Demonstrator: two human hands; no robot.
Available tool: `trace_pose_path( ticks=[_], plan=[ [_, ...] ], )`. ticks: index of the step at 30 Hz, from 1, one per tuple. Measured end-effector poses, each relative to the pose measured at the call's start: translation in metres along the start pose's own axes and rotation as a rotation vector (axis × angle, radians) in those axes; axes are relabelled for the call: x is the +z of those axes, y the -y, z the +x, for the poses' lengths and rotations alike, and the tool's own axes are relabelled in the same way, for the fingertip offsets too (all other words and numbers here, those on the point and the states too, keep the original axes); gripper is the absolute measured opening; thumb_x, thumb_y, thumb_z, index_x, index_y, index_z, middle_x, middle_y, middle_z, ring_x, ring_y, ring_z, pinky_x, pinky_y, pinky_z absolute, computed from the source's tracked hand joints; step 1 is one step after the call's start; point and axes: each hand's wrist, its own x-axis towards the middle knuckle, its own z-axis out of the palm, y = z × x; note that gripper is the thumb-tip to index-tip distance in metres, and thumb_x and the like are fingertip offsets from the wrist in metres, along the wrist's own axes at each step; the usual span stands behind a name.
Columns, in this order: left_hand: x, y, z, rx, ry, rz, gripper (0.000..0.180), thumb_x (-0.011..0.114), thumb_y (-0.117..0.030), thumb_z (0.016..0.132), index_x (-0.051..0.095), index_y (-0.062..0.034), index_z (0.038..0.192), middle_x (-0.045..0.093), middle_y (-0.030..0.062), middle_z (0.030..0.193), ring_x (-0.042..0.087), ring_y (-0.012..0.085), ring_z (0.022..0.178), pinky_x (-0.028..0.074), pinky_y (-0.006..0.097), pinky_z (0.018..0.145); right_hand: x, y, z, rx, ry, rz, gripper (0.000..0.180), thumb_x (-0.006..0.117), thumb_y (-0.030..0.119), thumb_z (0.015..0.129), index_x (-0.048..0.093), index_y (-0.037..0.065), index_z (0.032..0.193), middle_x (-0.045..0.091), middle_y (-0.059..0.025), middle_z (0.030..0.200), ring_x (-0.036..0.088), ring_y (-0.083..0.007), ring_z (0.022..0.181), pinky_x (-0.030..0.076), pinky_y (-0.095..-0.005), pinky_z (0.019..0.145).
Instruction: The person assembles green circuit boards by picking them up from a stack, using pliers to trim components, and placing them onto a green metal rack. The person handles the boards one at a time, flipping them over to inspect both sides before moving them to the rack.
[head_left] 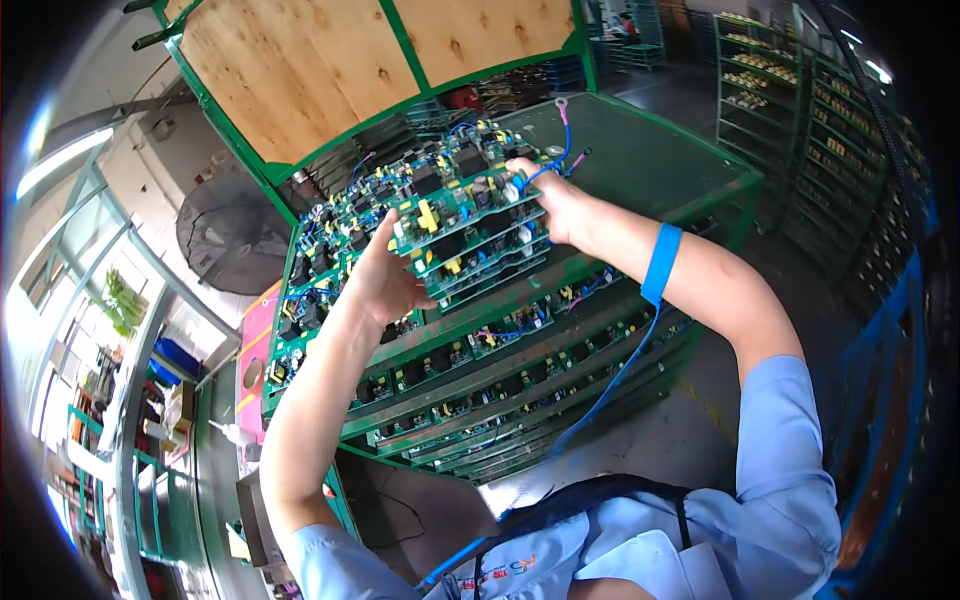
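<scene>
Several green circuit boards (462,246), one above another with narrow gaps, stand at the front edge of a green rack's top. My left hand (378,278) is closed on the left end of this stack, thumb up along its side and fingers lower down. At the right end my right hand (558,203) is also closed on the stack, with its thumb over the top board. Yellow, black and silver parts cover the boards. A blue lead with a pink-sleeved ring end (563,112) sticks up beside my right hand. A blue wrist strap (662,262) with a cord is around my right forearm.
More circuit boards (335,215) cover the rack top behind and left. Lower shelves (480,400) hold further boards. A green-framed wooden panel (300,70) rises behind. At left stands a large round fan (230,235); loaded shelving racks (765,100) stand far right.
</scene>
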Motion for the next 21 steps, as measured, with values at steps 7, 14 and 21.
trace_pose_path(
  ticks=[7,14,21],
  plan=[
    [0.033,-0.008,-0.019,0.075,-0.399,0.091,0.046,0.032,-0.048,0.082,0.042,-0.0181,0.115,0.042,0.0066,0.118,0.038,0.0249,0.107,0.027,0.047,0.087,0.004,-0.007,0.006,0.015,0.125,-0.047,0.04,0.037,0.042,0.081,0.052,0.007,0.095,0.054,-0.0099,0.098,0.051,-0.0202,0.088,0.041,-0.0369,0.077],
    [0.05,-0.032,-0.011,0.123,-0.034,0.049,0.042,0.033,-0.042,0.084,0.047,-0.0115,0.108,0.05,0.0081,0.108,0.048,0.0232,0.098,0.038,0.039,0.084,-0.01,0.025,0.004,-0.007,0.353,0.101,0.036,0.051,0.033,0.078,0.051,0.004,0.1,0.057,-0.0074,0.094,0.055,-0.0181,0.085,0.043,-0.0345,0.079],
    [0.092,-0.011,0.033,-0.064,-0.025,0.201,0.044,0.03,-0.045,0.085,0.041,-0.0148,0.114,0.047,0.0076,0.111,0.048,0.0231,0.098,0.041,0.042,0.079,-0.095,0.056,-0.019,0.171,0.249,-0.116,0.034,0.048,0.037,0.079,0.054,0.01,0.098,0.057,-0.0047,0.093,0.054,-0.0178,0.087,0.041,-0.0376,0.076]
  ],
)
